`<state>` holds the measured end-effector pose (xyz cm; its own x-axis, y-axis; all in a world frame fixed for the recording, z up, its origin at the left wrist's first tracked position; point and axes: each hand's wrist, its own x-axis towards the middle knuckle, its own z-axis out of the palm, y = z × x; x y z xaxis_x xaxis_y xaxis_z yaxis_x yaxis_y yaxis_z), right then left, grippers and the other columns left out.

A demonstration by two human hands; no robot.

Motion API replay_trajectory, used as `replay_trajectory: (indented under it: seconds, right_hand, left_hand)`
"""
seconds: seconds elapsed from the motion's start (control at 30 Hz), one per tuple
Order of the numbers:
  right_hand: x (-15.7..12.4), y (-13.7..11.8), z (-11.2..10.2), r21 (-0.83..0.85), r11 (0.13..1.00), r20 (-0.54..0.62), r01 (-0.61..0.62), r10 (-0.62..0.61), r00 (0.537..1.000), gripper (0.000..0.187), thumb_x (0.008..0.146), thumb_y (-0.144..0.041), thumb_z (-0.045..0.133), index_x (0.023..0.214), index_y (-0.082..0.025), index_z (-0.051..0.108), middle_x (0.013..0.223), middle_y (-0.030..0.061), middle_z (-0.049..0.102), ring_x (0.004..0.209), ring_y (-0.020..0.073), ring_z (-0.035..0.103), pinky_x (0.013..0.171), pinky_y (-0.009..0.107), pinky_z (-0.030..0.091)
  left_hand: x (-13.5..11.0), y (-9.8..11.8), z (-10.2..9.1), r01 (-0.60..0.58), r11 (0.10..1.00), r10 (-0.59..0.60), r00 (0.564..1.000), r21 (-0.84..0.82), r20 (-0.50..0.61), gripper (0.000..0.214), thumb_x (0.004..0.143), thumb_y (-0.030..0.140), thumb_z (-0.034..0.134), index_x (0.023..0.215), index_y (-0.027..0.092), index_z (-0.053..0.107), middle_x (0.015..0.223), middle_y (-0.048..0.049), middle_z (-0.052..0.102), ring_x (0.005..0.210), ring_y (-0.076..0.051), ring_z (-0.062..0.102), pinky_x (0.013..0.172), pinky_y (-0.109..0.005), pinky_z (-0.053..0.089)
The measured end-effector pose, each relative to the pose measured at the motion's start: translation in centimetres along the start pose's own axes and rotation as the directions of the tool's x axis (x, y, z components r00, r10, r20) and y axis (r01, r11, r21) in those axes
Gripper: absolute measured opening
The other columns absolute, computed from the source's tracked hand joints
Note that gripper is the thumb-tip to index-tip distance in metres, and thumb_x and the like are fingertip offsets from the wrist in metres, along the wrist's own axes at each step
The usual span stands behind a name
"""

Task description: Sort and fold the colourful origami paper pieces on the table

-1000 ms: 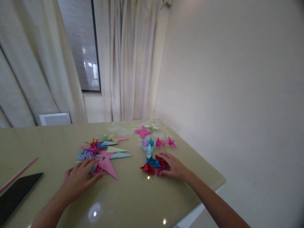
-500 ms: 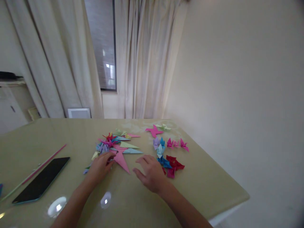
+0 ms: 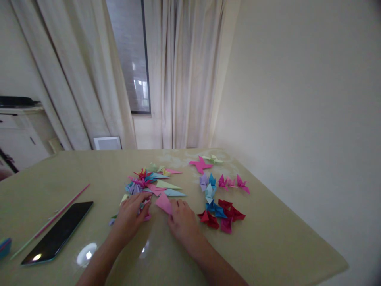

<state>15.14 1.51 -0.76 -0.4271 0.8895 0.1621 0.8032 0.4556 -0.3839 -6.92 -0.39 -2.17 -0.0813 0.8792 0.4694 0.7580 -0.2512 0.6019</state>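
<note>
Between the thumb and fingers of my right hand (image 3: 185,222) is a pink folded paper piece (image 3: 163,203), its wide end pointing left. My left hand (image 3: 131,214) rests at the near side of a pile of origami (image 3: 139,183) in many colours, fingers curved and thumb apart; the thumb lies near a pink bit of paper, and whether it touches it I cannot tell. Pointed folded papers in light blue (image 3: 175,193) and pale green (image 3: 168,185) stick out to the right of the pile.
Right of my hands lie red origami (image 3: 233,212), blue origami (image 3: 216,209), a row of pink paper cranes (image 3: 230,182) and a pink pinwheel-shaped paper (image 3: 201,165). At left are a black tablet (image 3: 59,232) and a thin pink and green stick (image 3: 62,210). A wall borders the table's right side.
My right hand has closed on the pink folded paper, which has come away from the pile's right side toward it. My left hand stays by the pile. The view has shifted slightly.
</note>
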Motion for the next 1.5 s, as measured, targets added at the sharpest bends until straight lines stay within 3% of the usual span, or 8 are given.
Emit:
replay_trajectory:
  seconds: [0.3, 0.5, 0.73, 0.87, 1.03, 1.2, 1.37, 1.5]
  right_hand:
    - [-0.4, -0.8, 0.5, 0.47, 0.827, -0.311, 0.309, -0.172, 0.935, 0.043, 0.087, -0.009, 0.065, 0.128, -0.023, 0.064, 0.116, 0.007, 0.072, 0.1, 0.022, 0.069, 0.09, 0.033, 0.059]
    - [7.0, -0.2, -1.2, 0.161, 0.987, -0.164, 0.03, -0.003, 0.986, 0.034, 0.097, -0.014, 0.063, 0.131, -0.016, 0.065, 0.132, 0.0151, 0.069, 0.124, 0.0286, 0.063, 0.108, 0.042, 0.05]
    - [12.5, 1.0, -0.3, 0.209, 0.976, -0.008, -0.064, 0.067, 0.998, 0.016, 0.094, -0.023, 0.078, 0.106, -0.014, 0.072, 0.109, 0.0078, 0.075, 0.104, 0.0256, 0.072, 0.096, 0.046, 0.057]
    - [11.8, 2.0, -1.3, 0.356, 0.934, -0.026, -0.029, 0.041, 0.999, 0.013, 0.089, -0.026, 0.08, 0.093, -0.016, 0.074, 0.096, 0.0081, 0.077, 0.098, 0.0275, 0.073, 0.087, 0.039, 0.056]
    - [8.1, 0.5, -1.1, 0.587, 0.808, -0.056, 0.057, -0.029, 0.998, 0.027, 0.095, -0.038, 0.07, 0.112, -0.017, 0.072, 0.1, 0.0071, 0.079, 0.093, 0.0241, 0.074, 0.078, 0.033, 0.058]
    - [3.8, -2.2, 1.7, 0.873, 0.465, -0.094, 0.148, -0.138, 0.986, 0.035, 0.092, -0.055, 0.072, 0.1, -0.021, 0.073, 0.085, 0.0022, 0.075, 0.074, 0.021, 0.071, 0.068, 0.031, 0.058]
    - [3.0, -0.1, 2.3, 0.384, 0.922, -0.267, 0.039, 0.071, 0.961, 0.027, 0.096, -0.025, 0.067, 0.122, -0.02, 0.07, 0.118, 0.0144, 0.074, 0.108, 0.0303, 0.071, 0.094, 0.043, 0.057]
    - [3.2, 1.6, 2.5, -0.041, 0.991, -0.182, -0.129, 0.119, 0.976, 0.049, 0.093, -0.008, 0.06, 0.142, -0.016, 0.061, 0.132, 0.0229, 0.069, 0.122, 0.0369, 0.066, 0.101, 0.05, 0.052]
  left_hand:
    - [-1.1, 6.2, 3.9, 0.33, 0.643, -0.435, 0.9, -0.691, 0.026, 0.063, 0.079, 0.062, 0.079, 0.124, 0.02, 0.064, 0.087, -0.0049, 0.078, 0.08, -0.026, 0.076, 0.072, -0.035, 0.062]
    - [0.3, 4.6, 0.6, 0.326, 0.485, -0.595, 0.803, -0.812, -0.033, 0.107, 0.072, 0.049, 0.091, 0.159, 0.023, 0.034, 0.086, -0.0031, 0.08, 0.079, -0.024, 0.077, 0.07, -0.031, 0.06]
    - [0.7, 3.8, 1.2, 0.284, 0.312, -0.627, 0.779, -0.907, 0.028, 0.054, 0.058, 0.052, 0.094, 0.094, 0.017, 0.075, 0.081, -0.0004, 0.071, 0.067, -0.011, 0.063, 0.058, -0.02, 0.05]
    - [0.8, 4.3, 2.0, 0.292, 0.221, -0.606, 0.789, -0.931, 0.104, 0.06, 0.054, 0.055, 0.096, 0.094, 0.014, 0.077, 0.072, 0.0054, 0.06, 0.049, -0.003, 0.037, 0.042, -0.016, 0.028]
    - [0.3, 5.2, 2.7, 0.285, 0.154, -0.591, 0.794, -0.946, 0.143, 0.065, 0.062, 0.061, 0.095, 0.105, 0.015, 0.076, 0.065, 0.0099, 0.049, 0.051, -0.004, 0.04, 0.046, -0.015, 0.032]
    - [-0.8, 5.6, 3.1, 0.407, 0.237, -0.615, 0.765, -0.882, 0.188, 0.056, 0.066, 0.064, 0.092, 0.092, 0.018, 0.074, 0.065, 0.003, 0.063, 0.052, -0.012, 0.055, 0.043, -0.022, 0.039]
    - [-0.8, 5.3, 2.8, 0.276, 0.324, -0.587, 0.809, -0.905, 0.037, 0.058, 0.071, 0.065, 0.088, 0.104, 0.018, 0.075, 0.089, -0.0037, 0.074, 0.07, -0.015, 0.065, 0.06, -0.025, 0.054]
    - [-0.6, 5.3, 2.8, 0.306, 0.293, -0.541, 0.834, -0.906, 0.107, 0.062, 0.073, 0.063, 0.088, 0.113, 0.019, 0.072, 0.075, 0.0047, 0.063, 0.049, -0.004, 0.041, 0.043, -0.016, 0.031]
